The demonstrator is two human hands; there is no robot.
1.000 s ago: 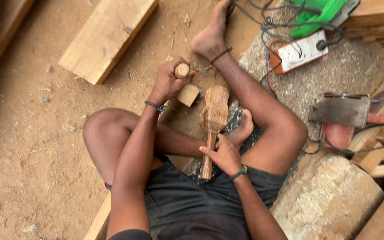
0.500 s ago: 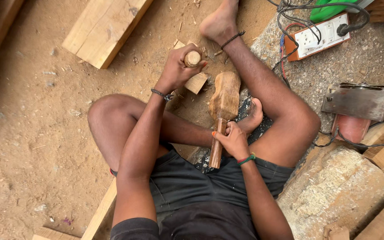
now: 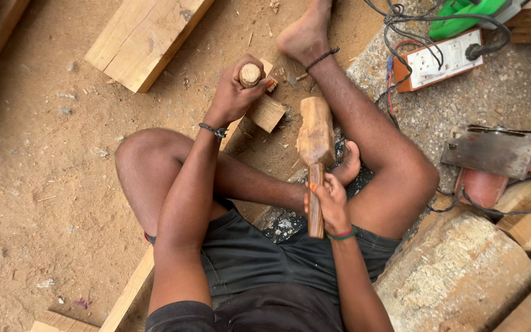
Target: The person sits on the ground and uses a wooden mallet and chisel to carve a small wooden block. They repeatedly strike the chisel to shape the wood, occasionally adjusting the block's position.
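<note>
a thick timber beam (image 3: 145,38) lies on sandy ground up-left of the grip; an orange-edged socket board (image 3: 440,59) and power planer (image 3: 493,157) sit right.

1. Wooden mallet (image 3: 315,138): I see its head a little lower against the ground than half a second ago, nearer the foot tucked beside it, the handle more upright in view.
2. Right hand (image 3: 327,203): I note the grip sits a touch lower along the handle than a second ago.
3. Left hand (image 3: 233,92): I record it slightly higher and further from the mallet head, the round-ended chisel handle (image 3: 250,74) in its fist.
4. Wood block (image 3: 265,110): I find more of it showing beside the left hand now.
</note>
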